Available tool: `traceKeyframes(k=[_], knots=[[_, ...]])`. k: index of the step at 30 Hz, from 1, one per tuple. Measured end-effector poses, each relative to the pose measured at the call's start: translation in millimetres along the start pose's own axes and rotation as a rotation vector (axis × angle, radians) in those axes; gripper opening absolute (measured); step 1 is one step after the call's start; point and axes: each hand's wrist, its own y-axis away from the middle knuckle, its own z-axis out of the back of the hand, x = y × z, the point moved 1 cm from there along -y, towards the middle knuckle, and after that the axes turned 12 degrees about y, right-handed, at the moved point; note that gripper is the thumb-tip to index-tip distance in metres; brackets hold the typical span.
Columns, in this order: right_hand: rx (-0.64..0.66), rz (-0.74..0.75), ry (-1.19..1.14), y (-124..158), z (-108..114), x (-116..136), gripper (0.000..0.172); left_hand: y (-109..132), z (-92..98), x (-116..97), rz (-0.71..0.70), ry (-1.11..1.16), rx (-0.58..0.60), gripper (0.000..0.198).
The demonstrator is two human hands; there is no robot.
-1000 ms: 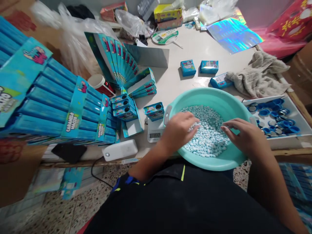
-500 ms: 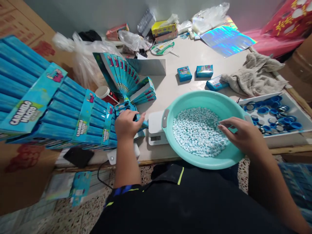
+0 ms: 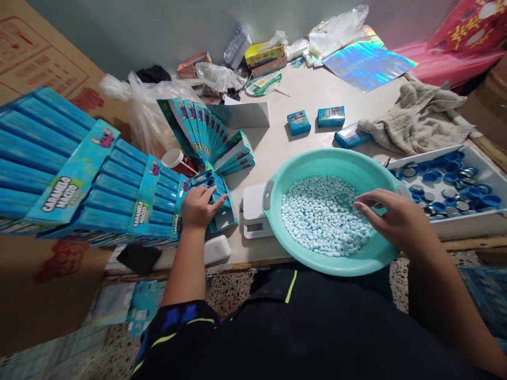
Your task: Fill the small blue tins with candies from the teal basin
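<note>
My left hand (image 3: pixel 198 208) lies over a small open blue candy carton (image 3: pixel 219 203), its fingers spread across the carton's top. My right hand (image 3: pixel 390 214) reaches over the rim of a teal plastic basin (image 3: pixel 336 162), and its fingertips are just above a heap of pale blue candies (image 3: pixel 325 216). That hand holds nothing. A white kitchen scale (image 3: pixel 253 211) stands under the basin's left edge, partly hidden by it.
Long blue candy cartons (image 3: pixel 87 179) are stacked at the left, and a fan of blue cartons (image 3: pixel 198 126) stands behind them. Two small blue boxes (image 3: pixel 299 122) lie beyond the basin. A white tray of blue and silver lids (image 3: pixel 447 184) sits right, near a grey towel (image 3: pixel 412 119).
My left hand has left the basin and moved left onto the blue carton. My right hand stays near the candies, and the view has swung slightly.
</note>
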Motion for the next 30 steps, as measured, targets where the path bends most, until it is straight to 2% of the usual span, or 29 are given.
traceKeyframes(k=[4, 6, 9, 12, 15, 16, 18, 21, 24, 26, 30], knots=[[0.011, 0.014, 0.022, -1, 1, 1, 0.027, 9, -16.9, -5, 0.039, 0.003, 0.077, 0.065], [0.008, 0.012, 0.017, 0, 2, 2, 0.027, 10, -19.3, -8, 0.051, -0.008, 0.044, 0.070], [-0.007, 0.004, 0.009, 0, 1, 5, 0.028, -5, -15.4, -26, -0.053, 0.021, -0.016, 0.072], [0.018, 0.015, 0.085, -2, -2, 7, 0.025, -53, -15.1, -63, -0.187, 0.085, -0.042, 0.060], [0.063, 0.034, 0.262, -6, -6, 10, 0.021, -131, -33.3, -114, -0.278, 0.199, 0.012, 0.047], [0.082, 0.039, 0.312, -8, -6, 12, 0.020, -161, -43.7, -131, -0.253, 0.265, 0.056, 0.042], [0.131, 0.054, 0.365, -12, -6, 15, 0.016, -218, -67.6, -163, -0.088, 0.440, 0.163, 0.038], [0.196, 0.068, 0.384, -19, -3, 21, 0.022, -282, -98.0, -206, 0.047, 0.495, 0.156, 0.058], [0.248, 0.024, 0.405, -27, -2, 24, 0.033, -311, -116.0, -227, 0.171, 0.523, 0.151, 0.085], [0.271, -0.008, 0.428, -31, -1, 24, 0.036, -318, -123.8, -228, 0.221, 0.576, 0.201, 0.082], [0.315, -0.034, 0.505, -34, 0, 25, 0.036, -317, -134.9, -221, 0.220, 0.743, 0.278, 0.072]])
